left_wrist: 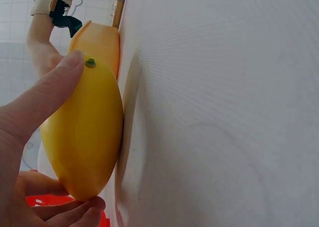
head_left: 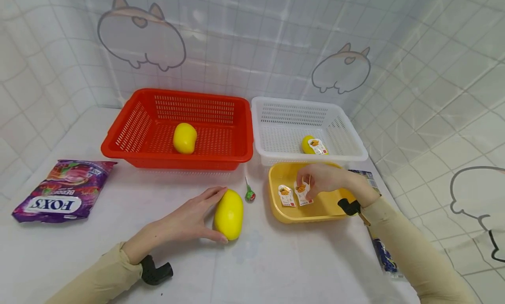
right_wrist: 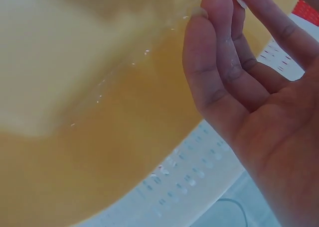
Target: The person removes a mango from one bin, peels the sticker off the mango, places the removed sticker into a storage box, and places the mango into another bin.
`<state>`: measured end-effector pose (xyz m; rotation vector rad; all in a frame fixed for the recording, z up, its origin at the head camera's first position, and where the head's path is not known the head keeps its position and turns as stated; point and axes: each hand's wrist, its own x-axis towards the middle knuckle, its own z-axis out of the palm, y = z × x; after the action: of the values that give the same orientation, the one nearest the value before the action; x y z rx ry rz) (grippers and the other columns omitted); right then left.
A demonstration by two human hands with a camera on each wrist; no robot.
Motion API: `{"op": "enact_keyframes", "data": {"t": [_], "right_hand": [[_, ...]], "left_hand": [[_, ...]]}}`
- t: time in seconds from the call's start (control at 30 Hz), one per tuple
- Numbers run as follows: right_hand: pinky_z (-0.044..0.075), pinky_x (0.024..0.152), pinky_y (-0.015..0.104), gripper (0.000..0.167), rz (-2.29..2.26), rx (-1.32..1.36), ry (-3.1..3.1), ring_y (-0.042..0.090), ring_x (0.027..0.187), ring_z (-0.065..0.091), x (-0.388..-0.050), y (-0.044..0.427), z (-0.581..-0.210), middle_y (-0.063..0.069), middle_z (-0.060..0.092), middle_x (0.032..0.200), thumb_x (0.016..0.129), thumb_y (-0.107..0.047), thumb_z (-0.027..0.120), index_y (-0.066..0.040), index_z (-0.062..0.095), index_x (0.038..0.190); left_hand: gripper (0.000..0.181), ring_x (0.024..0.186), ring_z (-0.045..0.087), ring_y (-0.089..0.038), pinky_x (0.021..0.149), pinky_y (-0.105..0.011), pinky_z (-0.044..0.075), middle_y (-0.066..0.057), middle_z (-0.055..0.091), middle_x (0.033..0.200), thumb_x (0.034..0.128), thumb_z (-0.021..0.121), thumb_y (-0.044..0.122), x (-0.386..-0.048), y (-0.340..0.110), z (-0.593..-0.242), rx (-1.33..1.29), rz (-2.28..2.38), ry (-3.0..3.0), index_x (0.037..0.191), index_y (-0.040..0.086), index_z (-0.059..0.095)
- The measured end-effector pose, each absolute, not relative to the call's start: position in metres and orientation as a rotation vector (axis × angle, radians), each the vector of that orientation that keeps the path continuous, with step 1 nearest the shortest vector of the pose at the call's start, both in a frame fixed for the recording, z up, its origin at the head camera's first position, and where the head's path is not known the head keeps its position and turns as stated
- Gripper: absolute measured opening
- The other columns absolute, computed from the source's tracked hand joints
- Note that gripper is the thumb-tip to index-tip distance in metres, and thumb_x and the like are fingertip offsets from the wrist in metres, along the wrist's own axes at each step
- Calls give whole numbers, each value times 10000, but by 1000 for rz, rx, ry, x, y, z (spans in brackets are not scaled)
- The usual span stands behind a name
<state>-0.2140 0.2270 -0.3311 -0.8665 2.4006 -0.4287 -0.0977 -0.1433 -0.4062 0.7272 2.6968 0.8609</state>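
While the left hand (head_left: 189,218) holds: thumb and fingers, set wide, curl around the ends of the yellow mango (head_left: 229,215), on the table (head_left: 252,264).
Right hand (head_left: 326,179): fingers bent over a label (head_left: 302,192) in the yellow basin (head_left: 327,206); whether they pinch it, I cannot tell.
Second label (head_left: 286,195): just beside those fingertips.
Label risk: thin, it could crease under a hurried pinch.
Mango risk: rounded, it could roll into the lollipop (head_left: 250,195) beside it if the left hand slackened.

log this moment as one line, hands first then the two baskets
left hand: grips mango on table | right hand: touches label in yellow tub | red basket: another mango | white basket: mango with label
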Motion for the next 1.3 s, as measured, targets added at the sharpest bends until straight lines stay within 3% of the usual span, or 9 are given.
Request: {"op": "enact_keyframes", "data": {"t": [1.3], "right_hand": [[438,770,277,281,-223,-808,2379,163,858,512,-223,225,-347,49,609,927,791,-127,815,-87,664,1025]], "left_hand": [[1231,1396,434,-319,1113,-521,417,-130,331,1592,649,844,649,-98,-144,-407,744,848,2715,1566,42,291]]}}
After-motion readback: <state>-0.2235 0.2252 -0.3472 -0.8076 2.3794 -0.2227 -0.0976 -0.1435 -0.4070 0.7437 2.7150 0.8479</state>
